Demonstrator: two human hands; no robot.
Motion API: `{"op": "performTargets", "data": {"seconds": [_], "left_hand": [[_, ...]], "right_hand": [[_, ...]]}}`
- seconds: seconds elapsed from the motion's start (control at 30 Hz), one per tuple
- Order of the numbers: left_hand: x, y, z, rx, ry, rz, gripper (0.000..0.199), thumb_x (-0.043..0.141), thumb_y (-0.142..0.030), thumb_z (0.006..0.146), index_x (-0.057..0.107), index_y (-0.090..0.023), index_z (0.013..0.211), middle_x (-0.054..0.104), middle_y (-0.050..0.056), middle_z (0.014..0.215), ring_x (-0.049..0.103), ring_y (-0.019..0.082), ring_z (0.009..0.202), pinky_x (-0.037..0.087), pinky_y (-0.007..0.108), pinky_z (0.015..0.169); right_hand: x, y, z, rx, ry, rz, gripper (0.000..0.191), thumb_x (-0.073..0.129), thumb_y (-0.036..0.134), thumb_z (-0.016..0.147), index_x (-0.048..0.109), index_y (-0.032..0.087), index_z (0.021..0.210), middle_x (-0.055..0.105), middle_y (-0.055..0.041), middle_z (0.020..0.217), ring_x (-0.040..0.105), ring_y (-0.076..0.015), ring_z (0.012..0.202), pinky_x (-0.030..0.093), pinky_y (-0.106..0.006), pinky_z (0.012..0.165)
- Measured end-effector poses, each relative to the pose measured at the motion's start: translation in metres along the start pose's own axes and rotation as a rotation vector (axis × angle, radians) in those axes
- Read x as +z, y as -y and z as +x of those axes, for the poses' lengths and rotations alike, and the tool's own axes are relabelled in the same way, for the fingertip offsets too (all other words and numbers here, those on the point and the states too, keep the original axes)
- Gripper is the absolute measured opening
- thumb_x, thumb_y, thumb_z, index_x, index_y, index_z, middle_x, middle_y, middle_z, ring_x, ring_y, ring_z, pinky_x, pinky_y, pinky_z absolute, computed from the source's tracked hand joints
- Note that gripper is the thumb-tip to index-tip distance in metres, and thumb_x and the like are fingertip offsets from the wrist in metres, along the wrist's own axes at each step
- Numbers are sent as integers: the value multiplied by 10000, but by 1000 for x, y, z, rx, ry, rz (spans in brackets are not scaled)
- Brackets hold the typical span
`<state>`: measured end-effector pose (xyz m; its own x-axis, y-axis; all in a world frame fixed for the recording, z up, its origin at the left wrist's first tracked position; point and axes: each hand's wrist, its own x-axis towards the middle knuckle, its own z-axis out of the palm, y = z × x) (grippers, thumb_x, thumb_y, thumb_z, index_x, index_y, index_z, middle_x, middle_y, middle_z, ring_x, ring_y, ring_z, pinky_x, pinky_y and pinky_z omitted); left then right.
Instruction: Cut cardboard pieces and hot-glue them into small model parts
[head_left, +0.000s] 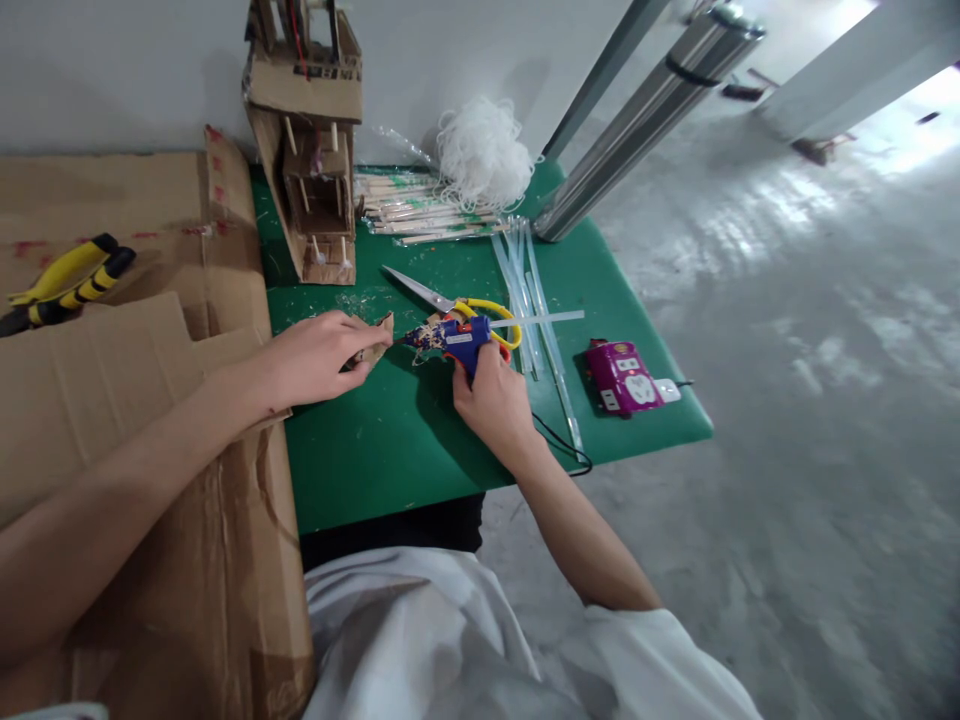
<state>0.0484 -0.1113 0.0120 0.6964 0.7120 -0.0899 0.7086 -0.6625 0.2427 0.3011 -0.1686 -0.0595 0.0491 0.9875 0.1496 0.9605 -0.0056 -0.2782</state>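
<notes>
My right hand (496, 398) is wrapped round the handle of a blue hot glue gun (466, 343). A clear glue stick (559, 317) pokes out of its back end, and dried strings cling about its front. The nozzle points left, right by a small piece of cardboard (385, 328); whether the two touch I cannot tell. My left hand (319, 357) pinches that cardboard piece between thumb and fingers. Just behind the glue gun lie scissors (424, 290) with yellow handles, partly hidden by it.
A cardboard structure (305, 95) with wooden sticks stands at the back. Bagged sticks (420, 208), white string (486, 155), glue sticks (551, 350) and a purple power strip (624, 377) lie on the green table (360, 470). Yellow-black pliers (71, 282) rest on cardboard (97, 375) at left. A metal post (637, 130) rises behind.
</notes>
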Motion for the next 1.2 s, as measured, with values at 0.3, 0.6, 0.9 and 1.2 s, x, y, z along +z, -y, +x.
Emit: {"op": "performTargets", "data": {"seconds": [0.3, 0.6, 0.9, 1.2], "left_hand": [[-1, -3, 0, -16, 0, 33, 429, 474, -287, 936, 586, -319, 1349, 691, 60, 1219, 640, 247, 1110, 530, 338, 846], [-3, -4, 0, -32, 11, 42, 443, 478, -299, 939, 576, -334, 1370, 692, 56, 1226, 640, 239, 1113, 529, 310, 816], [-3, -5, 1, -39, 9, 31, 447, 484, -300, 936, 578, -341, 1371, 691, 46, 1235, 640, 243, 1121, 530, 324, 841], [-2, -4, 0, -14, 1, 34, 451, 468, -297, 940, 568, -333, 1379, 695, 51, 1216, 642, 243, 1121, 530, 328, 821]], "right_hand": [[-3, 3, 0, 72, 17, 1, 251, 510, 367, 910, 448, 176, 1060, 672, -140, 892, 639, -288, 746, 412, -337, 589], [1, 3, -2, 19, -23, 17, 252, 498, 364, 914, 455, 168, 1067, 677, -149, 917, 642, -287, 757, 415, -327, 570], [1, 4, -4, -8, 13, -26, 228, 445, 311, 937, 463, 142, 1090, 658, -167, 950, 633, -271, 768, 434, -331, 595], [-1, 3, -6, -44, 31, -18, 283, 413, 278, 946, 469, 120, 1174, 651, -181, 981, 633, -289, 815, 463, -352, 638]]}}
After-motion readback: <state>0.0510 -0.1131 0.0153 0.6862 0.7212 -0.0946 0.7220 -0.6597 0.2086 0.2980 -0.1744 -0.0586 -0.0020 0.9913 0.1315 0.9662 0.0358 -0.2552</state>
